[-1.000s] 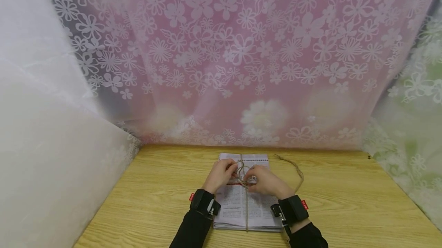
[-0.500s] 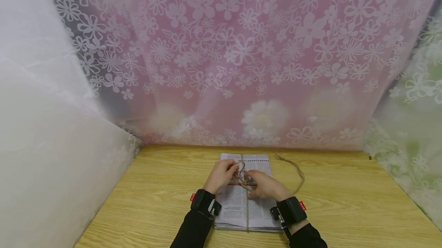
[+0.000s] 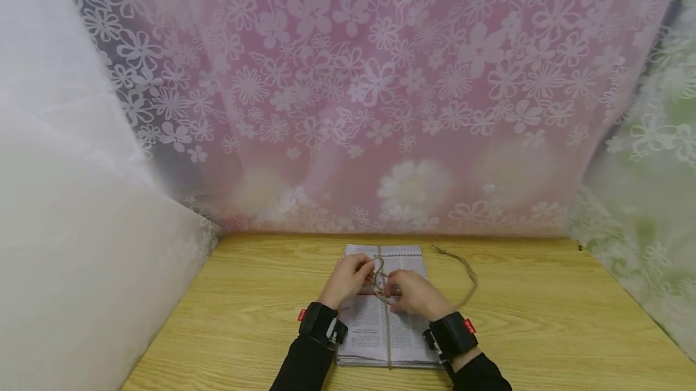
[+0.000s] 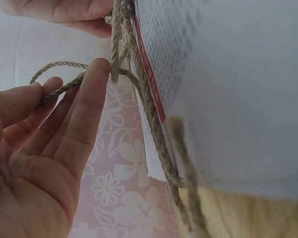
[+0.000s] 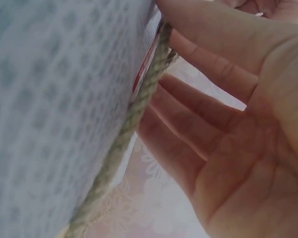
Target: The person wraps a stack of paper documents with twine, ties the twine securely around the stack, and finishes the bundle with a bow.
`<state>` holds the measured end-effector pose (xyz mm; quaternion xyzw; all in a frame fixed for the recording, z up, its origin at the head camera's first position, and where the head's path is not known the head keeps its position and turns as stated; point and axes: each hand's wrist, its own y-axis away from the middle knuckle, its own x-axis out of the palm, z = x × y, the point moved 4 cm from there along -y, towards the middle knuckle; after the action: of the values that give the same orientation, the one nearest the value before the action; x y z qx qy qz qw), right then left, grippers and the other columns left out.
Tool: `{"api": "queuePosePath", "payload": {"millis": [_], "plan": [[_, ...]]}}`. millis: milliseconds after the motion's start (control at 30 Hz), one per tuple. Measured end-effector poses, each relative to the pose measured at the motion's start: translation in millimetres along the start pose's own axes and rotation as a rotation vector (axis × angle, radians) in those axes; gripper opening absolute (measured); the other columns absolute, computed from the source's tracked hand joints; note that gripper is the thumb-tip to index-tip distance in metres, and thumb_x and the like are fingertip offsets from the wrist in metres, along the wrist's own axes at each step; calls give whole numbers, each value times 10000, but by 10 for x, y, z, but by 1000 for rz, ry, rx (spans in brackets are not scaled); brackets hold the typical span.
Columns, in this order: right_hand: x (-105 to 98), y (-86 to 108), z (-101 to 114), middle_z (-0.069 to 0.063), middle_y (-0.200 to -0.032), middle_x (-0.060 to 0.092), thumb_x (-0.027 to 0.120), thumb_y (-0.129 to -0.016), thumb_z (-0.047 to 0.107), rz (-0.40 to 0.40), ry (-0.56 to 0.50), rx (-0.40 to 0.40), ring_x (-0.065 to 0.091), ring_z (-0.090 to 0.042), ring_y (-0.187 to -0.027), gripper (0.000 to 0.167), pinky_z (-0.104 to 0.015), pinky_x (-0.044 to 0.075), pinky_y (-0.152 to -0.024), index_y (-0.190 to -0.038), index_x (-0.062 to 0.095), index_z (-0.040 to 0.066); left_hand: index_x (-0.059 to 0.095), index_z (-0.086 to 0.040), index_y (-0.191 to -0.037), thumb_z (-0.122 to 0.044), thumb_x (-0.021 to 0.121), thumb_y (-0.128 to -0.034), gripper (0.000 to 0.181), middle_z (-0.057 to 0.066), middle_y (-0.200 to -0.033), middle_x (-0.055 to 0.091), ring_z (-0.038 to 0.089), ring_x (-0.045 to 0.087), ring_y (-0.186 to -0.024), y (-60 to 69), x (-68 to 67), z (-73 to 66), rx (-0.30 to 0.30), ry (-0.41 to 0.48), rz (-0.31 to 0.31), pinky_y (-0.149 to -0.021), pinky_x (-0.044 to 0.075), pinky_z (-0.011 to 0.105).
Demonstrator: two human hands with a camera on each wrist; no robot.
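Note:
A stack of folded newspapers [image 3: 364, 339] lies on the table, with jute twine [image 3: 388, 336] crossing it lengthwise and across. Over the crossing, my left hand [image 3: 344, 279] pinches a loop of the twine between thumb and fingertips; the left wrist view shows this raised twine loop [image 4: 59, 64] clearly. My right hand [image 3: 418, 295] is on the other side of the crossing, thumb and index finger drawn together on the twine, the other fingers loosely bent. Its fingertips are partly hidden behind the twine cord [image 5: 121, 136] in the right wrist view.
A loose tail of twine [image 3: 470, 273] curves over the wooden table [image 3: 261, 300] to the right of the stack. Behind the table hangs a pink flowered curtain [image 3: 380, 137]. A white sheet [image 3: 81, 210] borders the left side, a green flowered one [image 3: 641, 228] the right.
My right hand has shifted slightly down and its fingers have moved at the twine, where the loops now lie differently. The left hand keeps its pinch in nearly the same place.

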<state>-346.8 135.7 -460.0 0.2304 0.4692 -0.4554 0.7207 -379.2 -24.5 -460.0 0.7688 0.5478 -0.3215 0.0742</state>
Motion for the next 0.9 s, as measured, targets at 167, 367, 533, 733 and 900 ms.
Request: {"api": "queuePosePath", "payload": {"millis": [167,367,533,733,900], "plan": [[-15,-1,19,-133,-1080,689,776,-801,27,-57,3,-6,659,-286,-963,164,-426,527,-814,-700,697,129,694,-51,-1041,-211,506,-1040,247,91,-896,683,223,673,-793,5,7,7,3,-6,4,-658,504,250],[-40,-80,-61,12,-752,652,721,-864,45,-104,-33,46,539,-107,-647,132,-296,439,-610,-750,696,106,696,-61,-1039,-221,501,-1042,252,87,-900,685,226,682,-799,-2,24,13,-3,6,17,-623,490,250],[-81,-139,-123,-6,-645,628,721,-866,60,-96,-107,150,482,-118,-561,167,-276,383,-542,-703,701,89,696,-73,-1007,-223,499,-1044,251,89,-911,686,225,689,-793,-22,25,1,-3,0,16,-593,480,254],[-113,-202,-135,9,-531,555,722,-848,41,-102,-123,152,413,-101,-481,219,-251,328,-497,-634,695,75,696,-88,-993,-229,500,-1044,247,70,-894,683,226,684,-784,-28,26,-4,2,-9,16,-577,463,249],[-129,-265,-157,-10,-567,597,711,-854,32,-58,-137,103,439,-97,-486,192,-256,370,-513,-666,720,70,703,-90,-986,-237,497,-1045,260,52,-854,686,228,667,-767,-26,8,-16,0,-18,4,-586,455,243]]}}
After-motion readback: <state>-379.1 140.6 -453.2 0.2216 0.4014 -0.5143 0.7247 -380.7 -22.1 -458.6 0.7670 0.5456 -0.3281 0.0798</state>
